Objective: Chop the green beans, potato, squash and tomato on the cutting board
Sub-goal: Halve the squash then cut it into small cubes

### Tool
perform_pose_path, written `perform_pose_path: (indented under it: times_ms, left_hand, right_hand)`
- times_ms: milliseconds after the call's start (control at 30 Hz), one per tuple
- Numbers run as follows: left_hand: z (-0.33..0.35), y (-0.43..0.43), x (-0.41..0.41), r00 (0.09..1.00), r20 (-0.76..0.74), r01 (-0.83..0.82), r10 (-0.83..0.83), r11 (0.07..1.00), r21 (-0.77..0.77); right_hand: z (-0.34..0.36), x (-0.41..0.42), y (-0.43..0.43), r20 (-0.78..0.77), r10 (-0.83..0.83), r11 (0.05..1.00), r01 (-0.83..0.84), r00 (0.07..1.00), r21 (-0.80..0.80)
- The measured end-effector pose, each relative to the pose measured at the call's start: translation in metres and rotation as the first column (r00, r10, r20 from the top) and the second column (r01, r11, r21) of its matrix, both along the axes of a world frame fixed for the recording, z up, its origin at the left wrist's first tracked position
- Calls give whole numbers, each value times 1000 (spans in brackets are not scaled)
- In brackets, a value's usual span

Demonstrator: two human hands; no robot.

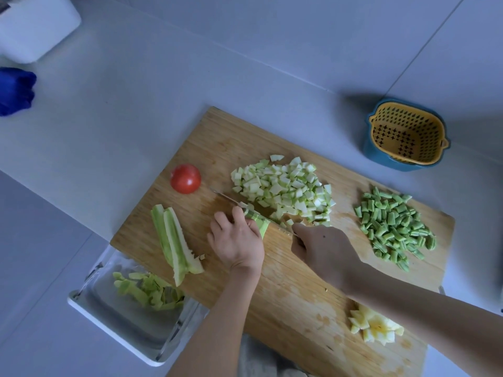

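On the wooden cutting board [285, 289], my left hand [236, 240] grips a strip of squash [258, 220]. My right hand [321, 251] holds a knife [231, 200] whose blade lies across that strip, tip pointing toward a whole red tomato [185, 178]. Beside the blade sits a heap of diced squash [285, 189]. Long squash strips [174, 240] lie at the board's left. Chopped green beans [392, 227] are piled at the right. Pale yellow potato pieces [375, 326] lie near the front edge.
A glass tray [128, 325] with green peelings sits partly under the board's left corner. A yellow strainer in a blue bowl [405, 134] stands behind the board at right. A blue cloth [16, 91] and a white container [32, 28] are at far left.
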State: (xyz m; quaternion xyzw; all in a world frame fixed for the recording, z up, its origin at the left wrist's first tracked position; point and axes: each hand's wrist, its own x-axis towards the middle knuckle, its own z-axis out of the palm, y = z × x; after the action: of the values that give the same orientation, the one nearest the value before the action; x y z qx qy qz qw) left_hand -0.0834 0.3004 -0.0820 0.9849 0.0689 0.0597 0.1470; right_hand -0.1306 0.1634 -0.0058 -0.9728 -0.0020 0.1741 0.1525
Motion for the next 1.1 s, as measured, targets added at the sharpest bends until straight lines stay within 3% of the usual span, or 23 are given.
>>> perform_pose_path:
  times_ms: [200,367,600,767,1100]
  left_hand:
    - [0,0,0,999,36,-2,2,1000,5]
    - [-2,1,-1,999,36,-13,12,1000,8]
    - [-4,0,-1,1000,25,-12,12,1000,1]
    - [-7,1,0,999,53,-12,11,1000,12]
    - [-8,0,-1,999,30,-11,11,1000,-6]
  right_hand:
    - [11,-13,-5,52,-27,999,25,998,23]
    - [5,-7,6,-18,-22,1000,22,1000,-15]
    - [13,-12,0,31,-39,999,38,999,34]
    - [3,-3,7,-44,-26,1000,27,999,13]
    - [9,-6,12,-31,-31,999,31,999,15]
